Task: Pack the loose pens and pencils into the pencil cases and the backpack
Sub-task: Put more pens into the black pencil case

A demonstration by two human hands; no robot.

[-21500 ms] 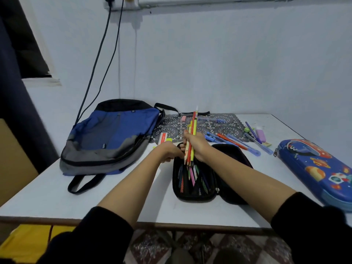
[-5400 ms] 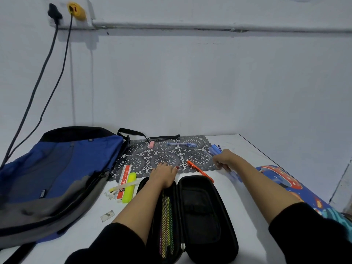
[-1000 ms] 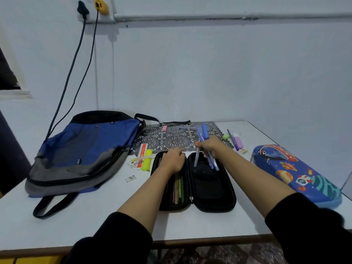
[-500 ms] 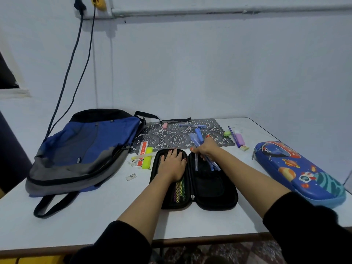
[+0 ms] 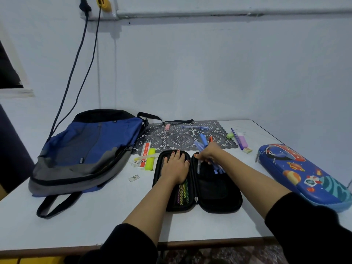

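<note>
- Pens (image 5: 202, 142): a blue bundle is gripped in the right hand (image 5: 208, 153), fingers curled round the shafts. Lower ends are angled down into the right half of the black case (image 5: 224, 205); caps stick up past the knuckles.
- Left hand (image 5: 176, 166): laid flat on the case's left half, fingers straight and spread, pressing it down. Pencils (image 5: 182, 191) are seen behind mesh just back of the palm.
- Progress, as judged: pencils are packed. The bundle is partway in and not yet let go.
- Left loose: one pen (image 5: 195, 127) on the mat (image 5: 179, 139), well beyond the fingertips. A purple pen (image 5: 236, 138) lies right of the right fingers. A highlighter (image 5: 149, 159) and ruler (image 5: 144, 154) lie just left of the left fingertips.
- Space case (image 5: 304, 174): closed, well right of the right hand, nothing seen packed in it.
- Backpack (image 5: 85, 149): flat, well left of the left fingers. Whether its zip is open cannot be told.
- Around: a pink eraser (image 5: 167, 127) and green eraser (image 5: 230, 135) beyond the fingertips, and a small scrap (image 5: 134, 178) left of the left wrist.
- In the way: little is noted. The mesh pocket is covered by the left palm. The thick bundle is judged likely to splay once freed, which may hinder closing the case.
</note>
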